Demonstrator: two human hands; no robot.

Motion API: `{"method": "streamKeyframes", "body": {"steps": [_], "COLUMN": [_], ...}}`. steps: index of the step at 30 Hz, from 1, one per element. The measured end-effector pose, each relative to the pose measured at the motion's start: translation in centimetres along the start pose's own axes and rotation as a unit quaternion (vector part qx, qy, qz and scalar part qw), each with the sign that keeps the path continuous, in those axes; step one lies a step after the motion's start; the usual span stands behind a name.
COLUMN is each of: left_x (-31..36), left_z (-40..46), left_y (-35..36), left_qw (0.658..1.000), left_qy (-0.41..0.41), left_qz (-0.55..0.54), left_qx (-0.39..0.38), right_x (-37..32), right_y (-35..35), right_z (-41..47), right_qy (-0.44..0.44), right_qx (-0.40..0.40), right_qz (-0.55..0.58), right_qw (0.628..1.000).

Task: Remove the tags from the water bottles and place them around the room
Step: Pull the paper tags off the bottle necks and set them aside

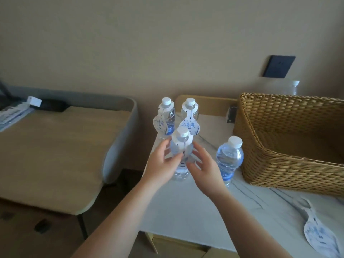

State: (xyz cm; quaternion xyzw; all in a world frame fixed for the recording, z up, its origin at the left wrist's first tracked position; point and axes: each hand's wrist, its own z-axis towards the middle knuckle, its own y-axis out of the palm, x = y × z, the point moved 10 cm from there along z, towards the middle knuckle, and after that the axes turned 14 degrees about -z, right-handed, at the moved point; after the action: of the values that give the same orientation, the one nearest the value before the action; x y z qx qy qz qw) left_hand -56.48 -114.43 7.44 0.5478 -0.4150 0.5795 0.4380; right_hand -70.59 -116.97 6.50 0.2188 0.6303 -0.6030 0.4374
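Four water bottles stand on the white marble-look table. Two at the back, one on the left and one on the right, wear white paper tags on their necks. The front bottle also carries a neck tag. My left hand wraps it from the left, thumb across its front. My right hand is at its right side with fingers spread, thumb tip at the bottle's edge. A fourth bottle to the right has no tag. One loose tag lies at the table's near right.
A large wicker basket fills the table's right side, with another bottle cap showing behind it. A beige padded bench stands to the left with a black device and papers at its far end. A dark wall socket is above.
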Motion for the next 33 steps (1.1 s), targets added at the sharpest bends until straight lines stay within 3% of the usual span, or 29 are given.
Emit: {"method": "streamKeyframes", "body": {"steps": [8, 14, 21, 33], "left_x": [-0.8, -1.3, -1.7, -1.4], "left_z": [0.2, 2.4, 3.0, 2.0], "left_y": [-2.0, -1.5, -1.6, -1.6], "left_qw": [0.999, 0.994, 0.995, 0.997], "left_qy": [0.041, 0.022, -0.002, 0.031], "left_qz": [0.026, -0.018, -0.023, -0.011], "left_qx": [-0.025, -0.103, -0.094, -0.066], "right_x": [1.0, 4.2, 1.3, -2.6], "right_y": [0.7, 1.9, 0.2, -3.8], "right_z": [0.5, -1.6, -2.2, -1.5], "right_qy": [0.070, 0.168, 0.111, 0.050], "right_qx": [0.037, 0.040, 0.051, 0.097], "right_qz": [0.034, 0.182, 0.293, 0.287], "right_qw": [0.996, 0.968, 0.948, 0.952]}}
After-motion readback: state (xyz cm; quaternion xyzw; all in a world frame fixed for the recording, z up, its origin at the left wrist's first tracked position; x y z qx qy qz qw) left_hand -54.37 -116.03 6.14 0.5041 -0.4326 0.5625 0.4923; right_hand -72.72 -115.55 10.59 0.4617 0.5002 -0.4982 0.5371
